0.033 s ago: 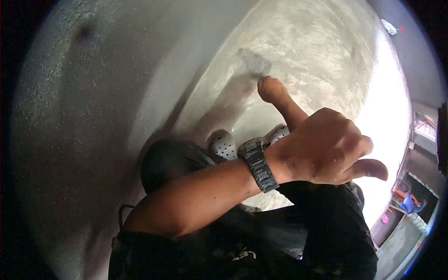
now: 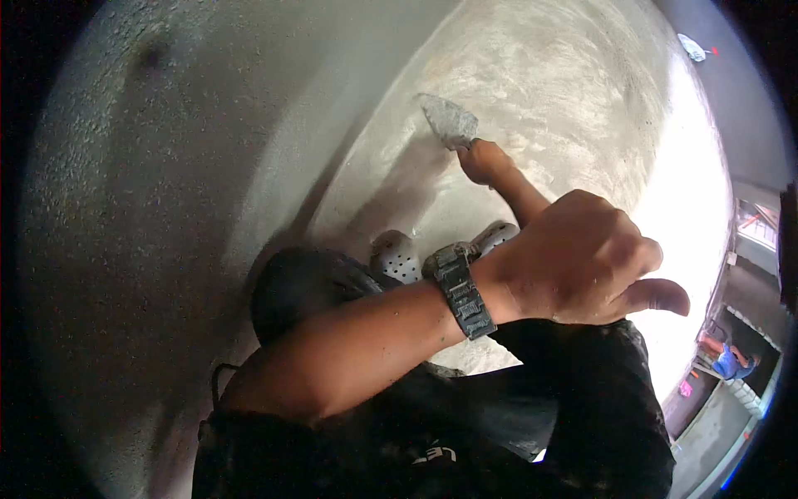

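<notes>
My right hand (image 2: 485, 162) is wrapped round the handle of a pointed trowel (image 2: 449, 121). The blade, smeared with grey, points left and lies at or just above the pale cement floor (image 2: 557, 91); contact is hard to tell. My left hand (image 2: 582, 258) crosses in front of the right forearm, its fingers curled in and its thumb stuck out to the right. Nothing shows in it, though the palm side is hidden. A black watch (image 2: 463, 291) sits on the left wrist.
A rough grey wall (image 2: 166, 208) rises along the left, meeting the floor in a long edge. My perforated grey shoes (image 2: 397, 256) stand behind the trowel. At far right, a person in blue (image 2: 731, 363) is beyond the bright floor strip. A whitish bag (image 2: 692, 47) lies at upper right.
The trowel has shifted slightly left and toward me, its blade going from blurred to sharp. My left hand has hardly moved.
</notes>
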Demonstrator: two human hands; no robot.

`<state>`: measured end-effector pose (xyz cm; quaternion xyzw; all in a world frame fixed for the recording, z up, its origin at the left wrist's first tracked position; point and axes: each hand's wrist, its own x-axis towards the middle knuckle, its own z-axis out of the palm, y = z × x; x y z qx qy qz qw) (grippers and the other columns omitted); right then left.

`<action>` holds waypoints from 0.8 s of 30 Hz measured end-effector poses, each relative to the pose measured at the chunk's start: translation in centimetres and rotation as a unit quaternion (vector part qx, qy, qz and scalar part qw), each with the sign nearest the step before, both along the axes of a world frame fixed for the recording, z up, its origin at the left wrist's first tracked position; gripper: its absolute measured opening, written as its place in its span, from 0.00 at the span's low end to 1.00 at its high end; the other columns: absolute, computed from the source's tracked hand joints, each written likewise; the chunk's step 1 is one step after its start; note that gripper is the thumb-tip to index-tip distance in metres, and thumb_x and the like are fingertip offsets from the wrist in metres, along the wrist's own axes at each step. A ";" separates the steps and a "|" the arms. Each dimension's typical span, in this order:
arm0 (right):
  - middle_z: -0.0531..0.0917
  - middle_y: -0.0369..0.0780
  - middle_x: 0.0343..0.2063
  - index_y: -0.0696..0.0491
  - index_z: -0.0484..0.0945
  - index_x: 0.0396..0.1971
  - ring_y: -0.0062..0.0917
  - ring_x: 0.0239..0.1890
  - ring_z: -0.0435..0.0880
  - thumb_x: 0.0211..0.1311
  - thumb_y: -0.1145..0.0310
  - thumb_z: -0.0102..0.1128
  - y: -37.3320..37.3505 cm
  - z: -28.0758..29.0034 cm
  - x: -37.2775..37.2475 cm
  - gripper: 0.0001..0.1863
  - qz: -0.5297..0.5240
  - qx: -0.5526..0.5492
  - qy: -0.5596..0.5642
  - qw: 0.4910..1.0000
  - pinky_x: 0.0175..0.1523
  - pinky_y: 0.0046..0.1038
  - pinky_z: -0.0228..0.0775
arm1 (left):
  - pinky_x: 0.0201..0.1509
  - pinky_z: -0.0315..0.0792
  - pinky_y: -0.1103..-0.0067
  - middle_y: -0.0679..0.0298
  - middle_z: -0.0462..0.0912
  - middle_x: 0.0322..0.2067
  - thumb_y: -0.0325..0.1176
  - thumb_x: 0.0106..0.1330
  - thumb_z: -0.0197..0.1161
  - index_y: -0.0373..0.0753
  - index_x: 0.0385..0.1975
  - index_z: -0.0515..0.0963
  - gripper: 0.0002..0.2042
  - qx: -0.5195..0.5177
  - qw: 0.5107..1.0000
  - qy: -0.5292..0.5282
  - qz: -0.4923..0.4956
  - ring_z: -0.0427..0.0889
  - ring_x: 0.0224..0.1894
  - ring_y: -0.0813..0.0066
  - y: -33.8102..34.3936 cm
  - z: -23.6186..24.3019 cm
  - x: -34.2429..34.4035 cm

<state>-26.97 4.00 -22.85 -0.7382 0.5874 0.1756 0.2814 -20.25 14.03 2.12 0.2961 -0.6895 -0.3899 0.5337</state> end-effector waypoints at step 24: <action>0.83 0.53 0.29 0.62 0.81 0.33 0.42 0.28 0.86 0.61 0.71 0.44 -4.7 1.4 -2.3 0.15 0.092 -0.062 0.041 0.993 0.33 0.41 0.81 | 0.40 0.54 0.49 0.61 0.73 0.08 0.58 0.63 0.57 0.44 0.12 0.71 0.26 -0.075 0.996 -0.005 0.057 0.77 0.12 0.60 -0.1 1.7 0.0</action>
